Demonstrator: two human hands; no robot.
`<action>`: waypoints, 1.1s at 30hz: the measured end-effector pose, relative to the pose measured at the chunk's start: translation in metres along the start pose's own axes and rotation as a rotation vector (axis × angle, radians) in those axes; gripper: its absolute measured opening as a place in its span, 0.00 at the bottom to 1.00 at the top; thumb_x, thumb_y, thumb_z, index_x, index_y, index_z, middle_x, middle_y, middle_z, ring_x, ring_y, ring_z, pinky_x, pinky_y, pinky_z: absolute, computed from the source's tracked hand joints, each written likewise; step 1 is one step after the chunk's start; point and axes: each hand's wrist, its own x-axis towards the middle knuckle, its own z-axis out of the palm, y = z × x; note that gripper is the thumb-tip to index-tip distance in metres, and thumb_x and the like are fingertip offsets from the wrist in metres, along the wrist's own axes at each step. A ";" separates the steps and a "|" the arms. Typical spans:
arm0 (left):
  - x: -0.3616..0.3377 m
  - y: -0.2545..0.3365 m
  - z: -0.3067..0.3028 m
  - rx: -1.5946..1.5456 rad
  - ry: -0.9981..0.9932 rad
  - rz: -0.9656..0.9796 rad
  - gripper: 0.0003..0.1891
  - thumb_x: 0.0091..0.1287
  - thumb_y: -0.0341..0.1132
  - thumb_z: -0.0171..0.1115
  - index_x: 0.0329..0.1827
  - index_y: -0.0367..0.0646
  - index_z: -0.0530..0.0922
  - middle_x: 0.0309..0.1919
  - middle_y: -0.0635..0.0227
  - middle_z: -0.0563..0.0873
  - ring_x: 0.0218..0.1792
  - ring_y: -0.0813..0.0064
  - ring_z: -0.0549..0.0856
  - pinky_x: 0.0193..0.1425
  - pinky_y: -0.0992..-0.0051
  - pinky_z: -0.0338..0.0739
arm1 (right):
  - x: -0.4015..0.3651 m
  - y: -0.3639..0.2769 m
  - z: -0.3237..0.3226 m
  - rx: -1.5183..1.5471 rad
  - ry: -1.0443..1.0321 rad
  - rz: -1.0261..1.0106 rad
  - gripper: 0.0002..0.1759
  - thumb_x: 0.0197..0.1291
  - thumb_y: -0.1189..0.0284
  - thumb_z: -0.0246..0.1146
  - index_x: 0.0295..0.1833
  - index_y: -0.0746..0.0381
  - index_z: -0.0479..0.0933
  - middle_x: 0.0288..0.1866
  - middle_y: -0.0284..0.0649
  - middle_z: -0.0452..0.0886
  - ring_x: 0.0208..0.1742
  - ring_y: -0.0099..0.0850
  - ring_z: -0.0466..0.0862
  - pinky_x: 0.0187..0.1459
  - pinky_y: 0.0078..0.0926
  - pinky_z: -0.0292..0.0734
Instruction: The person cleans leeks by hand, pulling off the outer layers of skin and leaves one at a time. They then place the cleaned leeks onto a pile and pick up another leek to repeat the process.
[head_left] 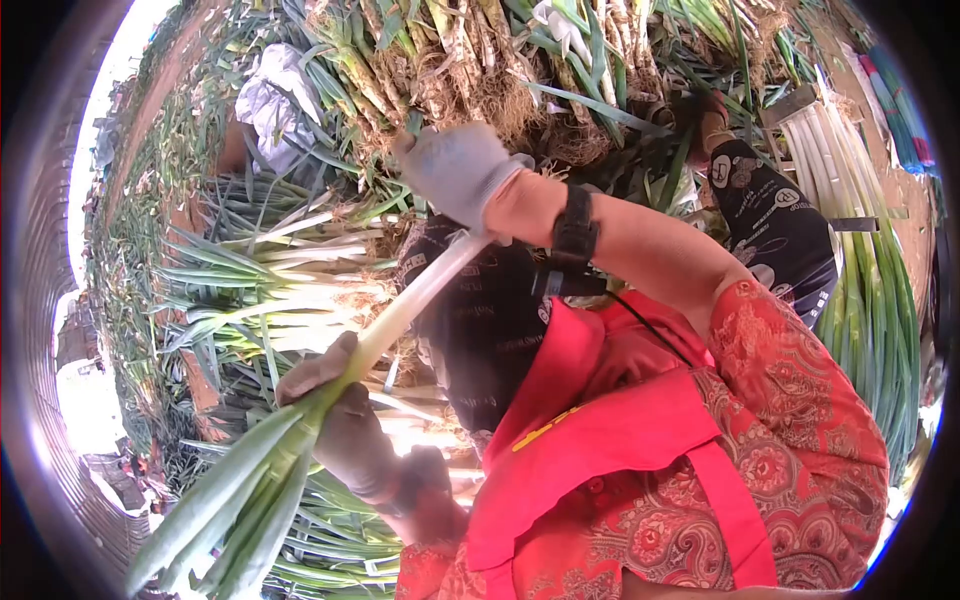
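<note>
A long leek [392, 325] slants across the middle of the view, its green leaves spreading at the lower left. My left hand [350, 425], in a dirty glove, is wrapped round it where white turns to green. My right hand [458, 172], in a pale glove, is at the upper end, with the white tip against its underside near the wrist. The fingers of that hand look curled, and what they hold is hidden. Loose leeks [310, 265] lie beside and beneath the held one.
Rooted leeks [450, 60] are heaped at the top. A bundle of trimmed leeks [850, 210] lies at the right, by a dark-clothed knee [775, 220]. A white plastic bag [275, 100] rests at the upper left. More leeks [150, 210] cover the far left.
</note>
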 end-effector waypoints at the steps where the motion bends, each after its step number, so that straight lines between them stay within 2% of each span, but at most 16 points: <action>1: 0.000 0.000 0.001 0.039 0.058 0.002 0.20 0.48 0.07 0.49 0.39 0.37 0.78 0.41 0.55 0.86 0.42 0.69 0.87 0.51 0.78 0.80 | 0.005 0.006 0.002 0.040 0.013 0.045 0.22 0.60 0.57 0.62 0.49 0.64 0.74 0.25 0.42 0.83 0.30 0.42 0.86 0.34 0.38 0.81; 4: -0.002 0.004 -0.011 0.061 -0.023 -0.041 0.21 0.48 0.06 0.49 0.39 0.37 0.78 0.43 0.51 0.86 0.43 0.68 0.87 0.54 0.77 0.79 | -0.014 0.028 -0.005 0.288 0.088 0.146 0.19 0.60 0.55 0.62 0.45 0.60 0.77 0.28 0.43 0.83 0.33 0.41 0.87 0.36 0.40 0.81; 5: -0.002 -0.004 -0.021 0.039 -0.056 -0.033 0.21 0.44 0.08 0.52 0.39 0.37 0.79 0.43 0.47 0.86 0.41 0.65 0.87 0.53 0.72 0.80 | -0.023 0.034 -0.010 0.344 0.116 0.137 0.14 0.60 0.58 0.63 0.44 0.57 0.80 0.28 0.43 0.83 0.31 0.38 0.86 0.34 0.37 0.80; 8: -0.003 -0.001 -0.024 -0.020 -0.196 -0.024 0.17 0.54 0.20 0.61 0.49 0.33 0.74 0.42 0.61 0.83 0.55 0.51 0.84 0.71 0.51 0.68 | -0.049 0.047 -0.028 0.682 -0.108 0.090 0.19 0.53 0.56 0.68 0.47 0.54 0.81 0.33 0.45 0.85 0.37 0.47 0.86 0.41 0.39 0.80; 9: -0.002 0.000 -0.023 0.007 -0.179 -0.029 0.17 0.51 0.19 0.62 0.46 0.35 0.74 0.40 0.62 0.84 0.54 0.51 0.84 0.71 0.51 0.68 | -0.056 0.045 -0.035 0.792 -0.160 0.045 0.18 0.53 0.56 0.69 0.44 0.56 0.83 0.31 0.41 0.84 0.39 0.43 0.85 0.43 0.37 0.79; 12: -0.004 -0.001 -0.024 0.011 -0.203 0.004 0.19 0.49 0.18 0.63 0.46 0.38 0.75 0.39 0.62 0.85 0.55 0.50 0.84 0.71 0.51 0.69 | -0.071 0.031 -0.037 0.749 -0.060 -0.016 0.21 0.49 0.55 0.73 0.43 0.57 0.83 0.28 0.37 0.83 0.41 0.38 0.84 0.45 0.31 0.77; 13: -0.003 -0.003 -0.025 -0.012 -0.224 0.020 0.19 0.48 0.18 0.63 0.46 0.39 0.75 0.39 0.62 0.85 0.55 0.50 0.84 0.70 0.50 0.69 | -0.073 0.027 -0.035 0.835 -0.086 0.004 0.19 0.48 0.58 0.74 0.43 0.57 0.84 0.35 0.34 0.85 0.42 0.35 0.83 0.46 0.30 0.76; 16: -0.001 -0.005 -0.026 -0.042 -0.266 0.064 0.21 0.47 0.17 0.63 0.46 0.41 0.75 0.38 0.63 0.85 0.54 0.49 0.84 0.70 0.50 0.70 | -0.075 0.031 0.000 0.987 0.011 -0.194 0.12 0.52 0.72 0.74 0.42 0.61 0.83 0.36 0.37 0.83 0.40 0.32 0.82 0.43 0.28 0.78; 17: -0.002 -0.004 -0.026 -0.032 -0.266 0.072 0.21 0.47 0.17 0.64 0.46 0.42 0.75 0.38 0.63 0.84 0.54 0.49 0.84 0.69 0.51 0.70 | -0.078 0.031 0.006 0.980 0.101 -0.226 0.08 0.54 0.77 0.70 0.40 0.61 0.81 0.37 0.37 0.81 0.39 0.34 0.82 0.42 0.30 0.78; 20: -0.003 -0.004 -0.027 -0.037 -0.248 0.074 0.20 0.48 0.18 0.64 0.45 0.42 0.75 0.38 0.63 0.84 0.52 0.49 0.84 0.66 0.51 0.71 | -0.096 0.033 0.000 0.735 0.155 0.005 0.05 0.56 0.71 0.67 0.39 0.57 0.81 0.39 0.38 0.81 0.41 0.40 0.83 0.43 0.35 0.79; 21: -0.003 -0.004 -0.027 -0.046 -0.239 0.072 0.19 0.48 0.18 0.64 0.45 0.41 0.75 0.38 0.63 0.84 0.52 0.50 0.84 0.65 0.52 0.71 | -0.102 0.039 0.002 0.651 0.211 0.041 0.04 0.58 0.73 0.64 0.39 0.58 0.80 0.39 0.40 0.81 0.42 0.42 0.83 0.43 0.37 0.79; 24: -0.002 -0.007 -0.031 -0.052 -0.233 0.071 0.19 0.49 0.20 0.64 0.45 0.41 0.75 0.38 0.64 0.83 0.51 0.49 0.84 0.64 0.52 0.70 | -0.116 0.070 0.005 0.598 0.295 0.255 0.05 0.58 0.73 0.64 0.40 0.60 0.80 0.39 0.43 0.81 0.44 0.45 0.82 0.44 0.38 0.79; 27: -0.002 -0.009 -0.028 -0.117 -0.292 0.061 0.18 0.49 0.21 0.64 0.45 0.40 0.75 0.39 0.63 0.83 0.51 0.51 0.84 0.67 0.53 0.69 | -0.130 0.099 0.016 0.562 0.344 0.400 0.05 0.59 0.75 0.63 0.41 0.64 0.79 0.39 0.48 0.81 0.46 0.51 0.81 0.48 0.40 0.77; 28: -0.002 -0.010 -0.028 -0.096 -0.255 0.041 0.18 0.49 0.21 0.63 0.45 0.40 0.75 0.39 0.63 0.83 0.51 0.52 0.84 0.68 0.53 0.69 | -0.133 0.108 0.024 0.515 0.399 0.443 0.05 0.60 0.77 0.63 0.40 0.67 0.77 0.36 0.49 0.80 0.40 0.48 0.81 0.45 0.35 0.77; 30: -0.004 -0.012 -0.033 -0.049 -0.184 -0.002 0.18 0.50 0.21 0.63 0.45 0.39 0.75 0.40 0.63 0.83 0.51 0.54 0.84 0.69 0.54 0.68 | -0.137 0.127 0.032 0.533 0.406 0.569 0.07 0.62 0.76 0.62 0.43 0.68 0.78 0.38 0.51 0.82 0.41 0.49 0.83 0.46 0.36 0.77; 33: -0.002 -0.013 -0.039 -0.083 -0.225 -0.003 0.17 0.51 0.22 0.64 0.46 0.37 0.75 0.40 0.62 0.83 0.52 0.56 0.84 0.70 0.54 0.68 | -0.146 0.161 0.060 0.357 0.465 0.627 0.09 0.63 0.73 0.62 0.45 0.67 0.79 0.40 0.53 0.83 0.42 0.47 0.84 0.47 0.35 0.77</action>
